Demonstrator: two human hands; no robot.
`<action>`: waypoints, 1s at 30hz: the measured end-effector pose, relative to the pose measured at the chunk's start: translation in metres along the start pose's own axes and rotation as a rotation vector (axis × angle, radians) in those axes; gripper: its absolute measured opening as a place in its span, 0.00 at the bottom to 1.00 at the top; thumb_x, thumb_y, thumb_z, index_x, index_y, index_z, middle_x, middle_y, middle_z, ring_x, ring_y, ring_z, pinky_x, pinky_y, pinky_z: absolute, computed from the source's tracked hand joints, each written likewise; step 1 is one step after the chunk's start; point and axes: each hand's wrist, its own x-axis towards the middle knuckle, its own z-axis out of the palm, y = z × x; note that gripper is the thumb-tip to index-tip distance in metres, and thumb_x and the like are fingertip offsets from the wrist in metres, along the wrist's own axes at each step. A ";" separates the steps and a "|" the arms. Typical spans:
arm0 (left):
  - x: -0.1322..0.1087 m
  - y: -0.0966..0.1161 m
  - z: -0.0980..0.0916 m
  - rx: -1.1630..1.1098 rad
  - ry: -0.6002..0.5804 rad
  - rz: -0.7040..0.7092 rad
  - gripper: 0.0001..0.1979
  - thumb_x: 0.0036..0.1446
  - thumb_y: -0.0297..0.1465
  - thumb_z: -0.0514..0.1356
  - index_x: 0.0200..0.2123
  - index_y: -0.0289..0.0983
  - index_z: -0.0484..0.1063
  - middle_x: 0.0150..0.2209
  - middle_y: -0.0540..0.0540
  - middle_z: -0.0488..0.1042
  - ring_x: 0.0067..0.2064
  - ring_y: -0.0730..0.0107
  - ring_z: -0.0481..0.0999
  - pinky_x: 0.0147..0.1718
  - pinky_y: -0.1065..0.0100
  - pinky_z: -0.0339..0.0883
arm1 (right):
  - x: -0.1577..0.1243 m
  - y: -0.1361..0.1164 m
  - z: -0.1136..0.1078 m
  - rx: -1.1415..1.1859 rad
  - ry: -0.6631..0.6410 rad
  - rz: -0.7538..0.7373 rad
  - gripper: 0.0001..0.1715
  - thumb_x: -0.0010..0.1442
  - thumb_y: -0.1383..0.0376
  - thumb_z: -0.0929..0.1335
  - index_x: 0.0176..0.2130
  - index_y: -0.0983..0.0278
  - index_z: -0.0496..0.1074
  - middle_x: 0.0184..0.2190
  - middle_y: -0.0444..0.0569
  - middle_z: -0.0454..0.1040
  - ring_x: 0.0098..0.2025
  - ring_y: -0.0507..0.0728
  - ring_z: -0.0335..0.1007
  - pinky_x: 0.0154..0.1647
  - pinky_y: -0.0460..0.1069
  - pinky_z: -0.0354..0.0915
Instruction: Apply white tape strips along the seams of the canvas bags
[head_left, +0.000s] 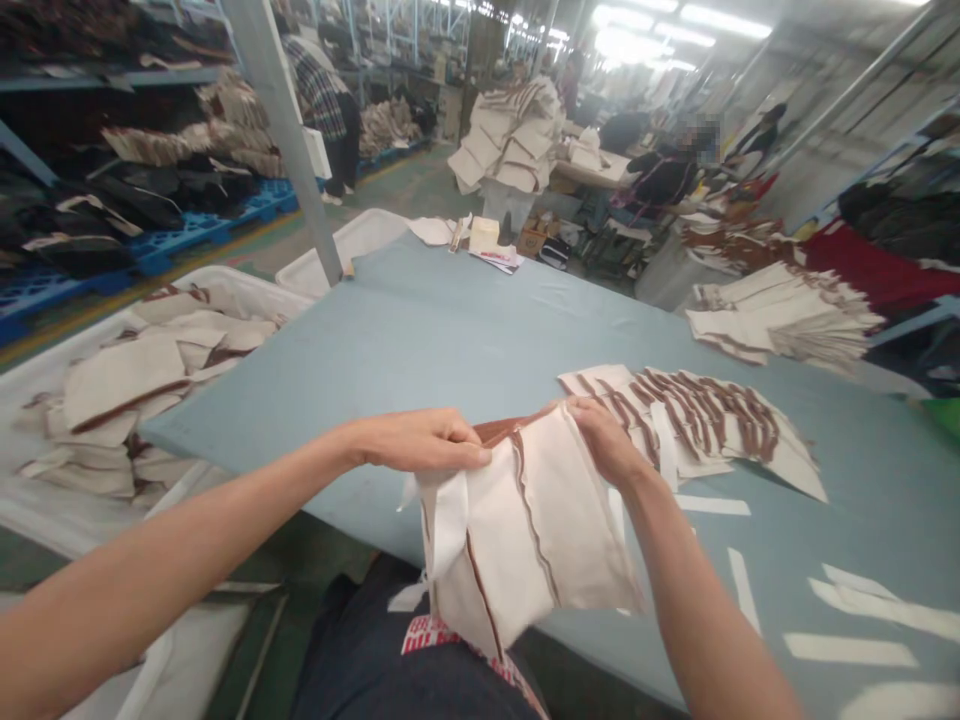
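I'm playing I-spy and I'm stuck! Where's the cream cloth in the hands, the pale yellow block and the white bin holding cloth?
Cream cloth (577,510): head view, on its right-hand panel.
Pale yellow block (484,238): head view, on its front face.
White bin (34,523): head view, on its near wall.

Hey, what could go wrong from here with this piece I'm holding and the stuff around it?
The cream fabric piece hangs past the edge of the table, so it might fall if the left hand and right hand loosen. The right forearm might sweep aside the loose white strip beside it. The right hand might disturb the overlapping cream pieces nearby.
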 end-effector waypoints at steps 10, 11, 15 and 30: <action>0.012 0.003 -0.003 -0.017 0.257 -0.168 0.27 0.63 0.50 0.62 0.21 0.39 0.60 0.18 0.54 0.56 0.19 0.75 0.53 0.19 0.68 0.41 | -0.077 -0.017 0.064 -0.312 -0.045 -0.083 0.16 0.60 0.51 0.74 0.37 0.61 0.80 0.35 0.47 0.82 0.39 0.59 0.75 0.45 0.53 0.67; 0.012 0.003 -0.003 -0.023 0.268 -0.194 0.26 0.64 0.50 0.61 0.21 0.40 0.61 0.17 0.54 0.56 0.18 0.75 0.52 0.18 0.67 0.41 | -0.084 -0.016 0.078 -0.380 -0.058 -0.111 0.13 0.59 0.54 0.75 0.39 0.60 0.79 0.36 0.46 0.82 0.38 0.59 0.75 0.45 0.53 0.66; 0.013 0.002 -0.002 -0.059 0.287 -0.261 0.25 0.63 0.51 0.59 0.22 0.41 0.62 0.14 0.55 0.55 0.15 0.75 0.49 0.16 0.67 0.37 | -0.088 -0.004 0.117 -0.395 0.098 -0.225 0.10 0.61 0.57 0.73 0.33 0.60 0.74 0.30 0.45 0.79 0.34 0.57 0.72 0.40 0.52 0.65; 0.025 -0.008 0.005 -0.043 0.356 -0.169 0.23 0.54 0.47 0.63 0.18 0.39 0.61 0.19 0.54 0.56 0.22 0.75 0.53 0.21 0.69 0.41 | -0.080 -0.012 0.106 0.023 -0.172 0.185 0.29 0.58 0.39 0.72 0.34 0.59 0.66 0.22 0.38 0.67 0.22 0.51 0.57 0.24 0.47 0.55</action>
